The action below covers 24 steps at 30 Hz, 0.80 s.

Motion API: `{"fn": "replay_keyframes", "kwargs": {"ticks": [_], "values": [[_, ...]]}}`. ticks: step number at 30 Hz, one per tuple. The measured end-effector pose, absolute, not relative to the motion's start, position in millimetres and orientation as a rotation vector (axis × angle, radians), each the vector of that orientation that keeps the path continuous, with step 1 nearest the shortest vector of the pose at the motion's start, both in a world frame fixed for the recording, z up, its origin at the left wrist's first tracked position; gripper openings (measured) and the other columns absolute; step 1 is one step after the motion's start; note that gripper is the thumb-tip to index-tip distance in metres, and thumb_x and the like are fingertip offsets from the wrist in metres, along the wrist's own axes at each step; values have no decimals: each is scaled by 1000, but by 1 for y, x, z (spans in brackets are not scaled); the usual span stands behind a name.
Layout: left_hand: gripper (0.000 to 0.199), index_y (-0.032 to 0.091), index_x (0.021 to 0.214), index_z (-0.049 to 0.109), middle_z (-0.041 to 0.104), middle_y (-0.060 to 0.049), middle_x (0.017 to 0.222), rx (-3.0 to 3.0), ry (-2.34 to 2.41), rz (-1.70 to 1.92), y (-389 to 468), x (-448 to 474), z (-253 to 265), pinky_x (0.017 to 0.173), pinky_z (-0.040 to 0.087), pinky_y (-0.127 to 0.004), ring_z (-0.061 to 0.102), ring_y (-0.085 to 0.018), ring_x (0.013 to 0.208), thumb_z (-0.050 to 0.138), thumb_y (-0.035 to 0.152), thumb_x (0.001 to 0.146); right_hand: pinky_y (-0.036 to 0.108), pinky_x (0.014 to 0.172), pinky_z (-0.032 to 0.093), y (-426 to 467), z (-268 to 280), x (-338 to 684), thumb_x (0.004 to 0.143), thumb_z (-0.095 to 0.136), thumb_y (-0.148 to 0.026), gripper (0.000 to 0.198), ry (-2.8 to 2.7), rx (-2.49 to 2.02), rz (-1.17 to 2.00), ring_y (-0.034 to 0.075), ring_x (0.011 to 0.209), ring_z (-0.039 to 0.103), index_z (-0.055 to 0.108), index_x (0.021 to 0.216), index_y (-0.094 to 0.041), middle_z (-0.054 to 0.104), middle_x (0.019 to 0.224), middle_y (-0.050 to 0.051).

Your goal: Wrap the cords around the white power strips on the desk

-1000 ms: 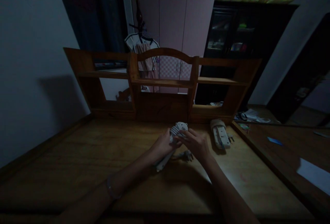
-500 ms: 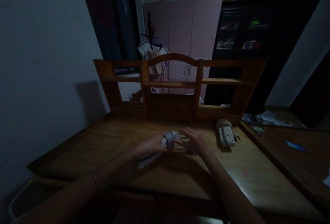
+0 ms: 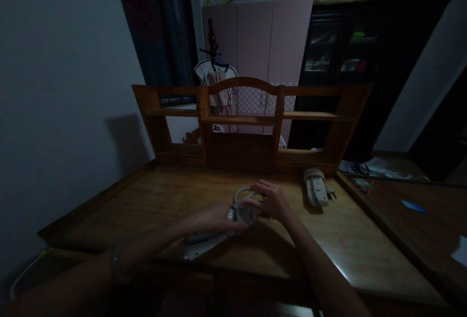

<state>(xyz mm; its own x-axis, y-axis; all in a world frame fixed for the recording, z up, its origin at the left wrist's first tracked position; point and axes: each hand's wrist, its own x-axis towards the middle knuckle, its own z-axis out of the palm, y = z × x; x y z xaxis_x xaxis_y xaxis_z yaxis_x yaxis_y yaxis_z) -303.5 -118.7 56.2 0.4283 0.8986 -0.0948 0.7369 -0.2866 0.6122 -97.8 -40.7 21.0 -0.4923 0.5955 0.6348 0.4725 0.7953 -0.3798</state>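
A white power strip [image 3: 206, 246] slants across the near part of the desk, its left end close to the front edge. Grey cord is wound round its right end, and a loop of cord [image 3: 241, 192] arches up behind. My left hand [image 3: 221, 217], slightly blurred, grips the strip beside the windings, thumb pointing right; its other fingers are mostly hidden. On the right, the curled fingers of my right hand [image 3: 270, 200] pinch the cord. Dark prongs, seemingly of the plug, show below that hand. A second white power strip [image 3: 316, 190] with its cord wrapped lies farther right.
A wooden shelf unit [image 3: 241, 121] stands along the back of the desk [image 3: 175, 185]. The wall [image 3: 73, 112] borders the left side, and a raised wooden edge [image 3: 379, 229] the right. Beyond it, a blue card [image 3: 414, 206] lies on a brown surface.
My left hand and the power strip have shifted slightly down and toward me. The cord loop by my right hand now arches higher, and my right hand has moved slightly left.
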Motion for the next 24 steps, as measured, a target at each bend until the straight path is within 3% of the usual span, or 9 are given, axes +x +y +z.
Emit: {"fn": "replay_keyframes", "kwargs": {"ticks": [4,7,12,15,18,21,24], "values": [[37,21,90,68,68,-2,80,2185,1400,303,-139,-299,52,57,40,-26,61,-19,65,57,53,73,21,56,39,-41,28,-100,72,68,-54,39,-2284,-672,863,13,65,58,73,83,-17,67,72,2],[43,20,92,66,67,-3,83,2202,1401,298,-150,-294,50,59,41,-26,61,-20,70,60,56,70,23,64,45,-38,33,-95,71,71,-49,38,-2322,-557,1283,15,73,62,74,88,-15,70,80,4],[66,24,124,52,63,-5,107,2200,1111,413,-166,-278,66,75,46,-30,61,-23,89,68,53,67,23,66,47,-33,37,-83,65,77,-42,41,-2363,-492,1536,15,74,63,73,96,-15,71,84,5],[73,25,129,48,60,-6,116,2210,946,480,-174,-269,80,83,46,-32,58,-25,101,72,49,65,24,66,48,-31,34,-79,66,75,-43,40,-2347,-476,1661,16,73,62,73,96,-16,71,83,5],[55,25,115,59,63,-3,110,2214,910,513,-175,-261,88,79,46,-30,60,-24,96,70,51,68,24,56,46,-27,24,-75,68,71,-49,41,-2299,-509,1635,14,61,59,74,91,-15,69,75,5],[52,23,107,64,67,-2,97,2191,989,627,-164,-255,91,76,46,-29,61,-23,86,71,53,66,26,53,46,-22,12,-70,74,62,-56,44,-2197,-623,1245,16,59,60,72,83,-13,67,71,7],[54,23,108,64,68,-2,100,2136,1013,787,-145,-253,91,80,45,-30,61,-23,91,74,50,62,30,60,48,-17,3,-63,82,48,-54,43,-2025,-739,850,18,69,62,67,84,-16,67,79,9]]}}
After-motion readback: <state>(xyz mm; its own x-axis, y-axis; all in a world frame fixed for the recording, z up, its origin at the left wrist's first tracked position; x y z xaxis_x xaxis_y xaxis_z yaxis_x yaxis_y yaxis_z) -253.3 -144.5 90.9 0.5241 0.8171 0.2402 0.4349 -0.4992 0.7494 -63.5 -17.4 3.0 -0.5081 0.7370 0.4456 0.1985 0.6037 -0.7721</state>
